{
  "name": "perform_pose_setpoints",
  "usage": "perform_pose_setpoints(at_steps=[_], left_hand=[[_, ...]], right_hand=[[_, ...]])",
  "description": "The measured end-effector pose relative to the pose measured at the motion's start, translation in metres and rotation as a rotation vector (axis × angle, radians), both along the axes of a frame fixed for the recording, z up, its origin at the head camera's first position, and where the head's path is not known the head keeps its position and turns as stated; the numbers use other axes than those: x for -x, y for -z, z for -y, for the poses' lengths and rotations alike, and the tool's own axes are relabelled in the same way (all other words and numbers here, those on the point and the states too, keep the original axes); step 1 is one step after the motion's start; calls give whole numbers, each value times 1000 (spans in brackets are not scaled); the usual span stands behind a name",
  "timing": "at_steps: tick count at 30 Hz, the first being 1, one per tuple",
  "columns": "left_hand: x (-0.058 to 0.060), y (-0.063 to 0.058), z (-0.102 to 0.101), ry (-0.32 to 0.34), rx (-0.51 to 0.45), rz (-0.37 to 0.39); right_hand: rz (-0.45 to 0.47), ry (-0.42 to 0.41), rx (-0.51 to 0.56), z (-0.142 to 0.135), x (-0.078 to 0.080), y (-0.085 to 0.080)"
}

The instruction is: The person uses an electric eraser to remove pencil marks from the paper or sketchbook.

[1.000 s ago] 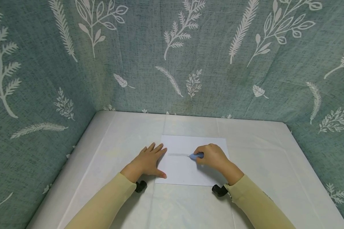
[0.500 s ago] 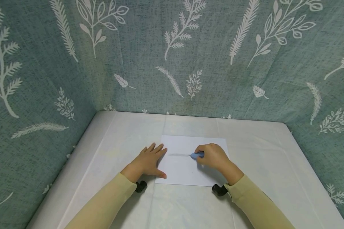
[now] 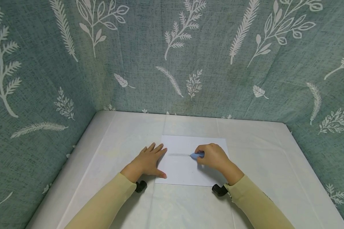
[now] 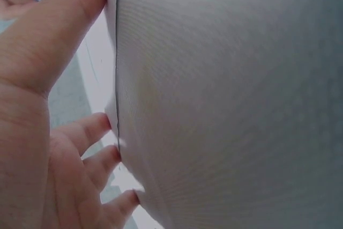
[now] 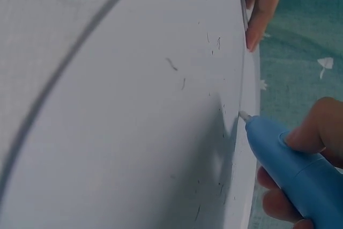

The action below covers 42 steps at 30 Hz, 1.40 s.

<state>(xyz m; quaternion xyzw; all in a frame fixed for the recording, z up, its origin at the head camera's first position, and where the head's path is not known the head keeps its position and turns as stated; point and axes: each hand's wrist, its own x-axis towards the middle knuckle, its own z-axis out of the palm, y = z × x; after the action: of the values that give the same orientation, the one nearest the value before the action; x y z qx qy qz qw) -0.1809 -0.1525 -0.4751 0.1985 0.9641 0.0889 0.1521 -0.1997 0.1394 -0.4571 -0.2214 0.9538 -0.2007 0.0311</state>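
Note:
A white sheet of paper (image 3: 180, 175) lies on the table, with a faint grey line (image 3: 177, 155) running across it. My right hand (image 3: 215, 157) grips a blue electric eraser (image 5: 292, 167), thumb on its button in the right wrist view. Its pale tip (image 5: 245, 116) meets the paper at the right end of the visible line. Small dark crumbs (image 5: 171, 64) are scattered on the sheet. My left hand (image 3: 147, 162) rests with spread fingers at the paper's left edge, thumb and fingertips touching it. The right hand's palm side is hidden in the head view.
A white cloth covers the table (image 3: 132, 127). Green leaf-patterned fabric (image 3: 143, 63) rises behind it and at both sides. Black wrist-worn devices (image 3: 141, 186) sit under both sleeves, close to the table.
The electric eraser's tip has shifted very slightly right along the grey line since one second ago. The left hand and the paper have stayed in place.

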Motion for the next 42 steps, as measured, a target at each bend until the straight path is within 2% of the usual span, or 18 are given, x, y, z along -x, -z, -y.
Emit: perform_pose_setpoints(at_steps=[10,15,21,27,32,38,42], left_hand=[[1,-1,1,9,13,5],[1,0,1,5,18,8],[1,0,1,2,11,12],[2,2,1,-2,5,6],[1,2,1,1,5,2],[2,2,1,2,9,0],[1,0,1,0,8,6]], right_hand=[[-16,-19,17,0,2,3],[-23,27,0,0,1,2],[-5,-24,5,1,0,4],[-23,7,8,1,0,2],[5,-27,3,2,1,3],[-23,15,-9,3,1,1],[-2,-11,-11,4,1,0]])
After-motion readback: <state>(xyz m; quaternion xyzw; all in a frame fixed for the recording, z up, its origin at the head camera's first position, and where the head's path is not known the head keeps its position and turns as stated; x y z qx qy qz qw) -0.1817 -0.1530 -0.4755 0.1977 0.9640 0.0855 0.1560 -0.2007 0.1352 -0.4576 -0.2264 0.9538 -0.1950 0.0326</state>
